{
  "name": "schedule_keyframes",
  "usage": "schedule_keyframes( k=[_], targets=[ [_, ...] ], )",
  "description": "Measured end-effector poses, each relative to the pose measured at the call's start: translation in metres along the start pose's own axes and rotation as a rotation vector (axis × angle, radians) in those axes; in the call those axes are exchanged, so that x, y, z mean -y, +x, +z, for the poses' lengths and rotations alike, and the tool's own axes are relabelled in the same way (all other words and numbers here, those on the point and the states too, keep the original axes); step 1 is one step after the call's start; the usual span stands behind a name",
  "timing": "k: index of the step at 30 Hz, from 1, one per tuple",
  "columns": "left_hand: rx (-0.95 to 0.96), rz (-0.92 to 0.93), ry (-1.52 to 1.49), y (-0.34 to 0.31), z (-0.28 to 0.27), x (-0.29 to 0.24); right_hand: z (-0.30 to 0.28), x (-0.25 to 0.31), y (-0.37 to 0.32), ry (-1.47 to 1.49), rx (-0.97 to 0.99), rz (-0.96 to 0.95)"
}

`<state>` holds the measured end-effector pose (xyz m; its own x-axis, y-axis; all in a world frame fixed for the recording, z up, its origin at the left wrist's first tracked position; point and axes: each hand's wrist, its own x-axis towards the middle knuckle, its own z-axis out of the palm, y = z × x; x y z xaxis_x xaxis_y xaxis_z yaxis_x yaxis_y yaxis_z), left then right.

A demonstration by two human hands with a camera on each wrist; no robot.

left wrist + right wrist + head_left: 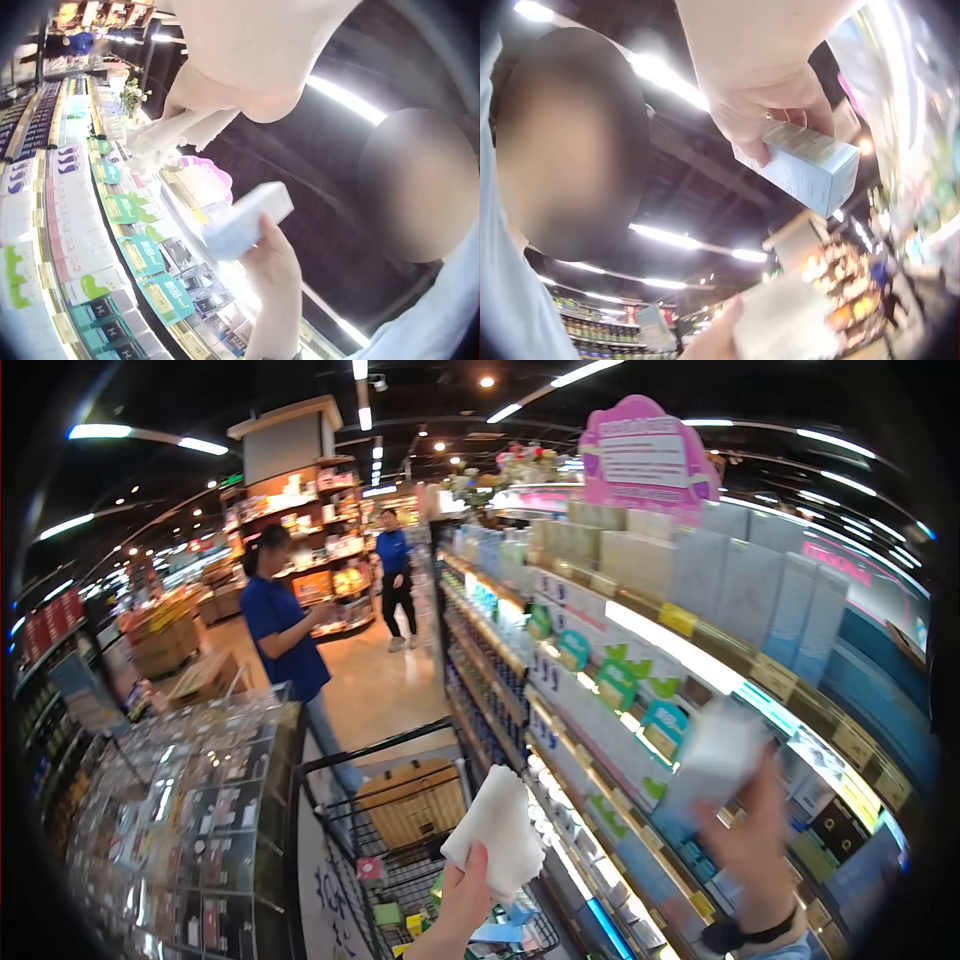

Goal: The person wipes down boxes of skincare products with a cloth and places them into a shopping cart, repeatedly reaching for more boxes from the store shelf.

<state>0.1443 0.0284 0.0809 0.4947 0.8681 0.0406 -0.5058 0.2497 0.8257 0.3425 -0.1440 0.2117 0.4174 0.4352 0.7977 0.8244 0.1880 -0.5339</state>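
My left hand (466, 895) grips a folded white cloth (500, 828), thumb lying across its face, above the shopping cart. To the right, close in front of the shelf, my right hand (750, 835) holds a small box (712, 755) that is blurred in the head view. In the right wrist view this box (799, 171) is light blue with a pale side, pinched between thumb and fingers. From the left wrist, the cloth (169, 141) hangs in folds from the hand, and the box (251, 219) shows beyond it.
A black wire cart (405, 745) holds a cardboard box (410, 798) and small packages. Lit shelves (590, 690) of boxed goods line the right side. Clear bins (180, 830) stand at left. A person in blue (285, 625) stands ahead; another person (393, 575) is farther back.
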Motion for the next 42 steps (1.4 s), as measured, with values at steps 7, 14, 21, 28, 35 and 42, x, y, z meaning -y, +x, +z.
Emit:
schedule_keyframes(
  k=[7,14,21,28,35,42],
  targets=[
    [0.293,0.711,1.335,-0.021,-0.018,-0.036,0.163,-0.024,-0.089,0.393,0.757,0.313],
    [-0.104,0.380,1.229,-0.045,-0.105,-0.027,0.213,-0.025,-0.112,0.345,0.949,0.301],
    [-0.474,-0.014,0.498,-0.056,-0.158,0.014,0.250,-0.034,-0.139,0.347,0.872,0.314],
    [-0.264,0.008,0.764,-0.040,-0.133,0.046,0.271,-0.026,-0.170,0.353,0.943,0.654],
    [-0.132,0.172,0.587,-0.043,-0.138,0.072,0.274,-0.050,-0.179,0.575,1.005,0.929],
    [-0.300,-0.237,0.303,-0.032,-0.144,0.049,0.262,-0.029,-0.182,0.913,0.877,0.980]
  ],
)
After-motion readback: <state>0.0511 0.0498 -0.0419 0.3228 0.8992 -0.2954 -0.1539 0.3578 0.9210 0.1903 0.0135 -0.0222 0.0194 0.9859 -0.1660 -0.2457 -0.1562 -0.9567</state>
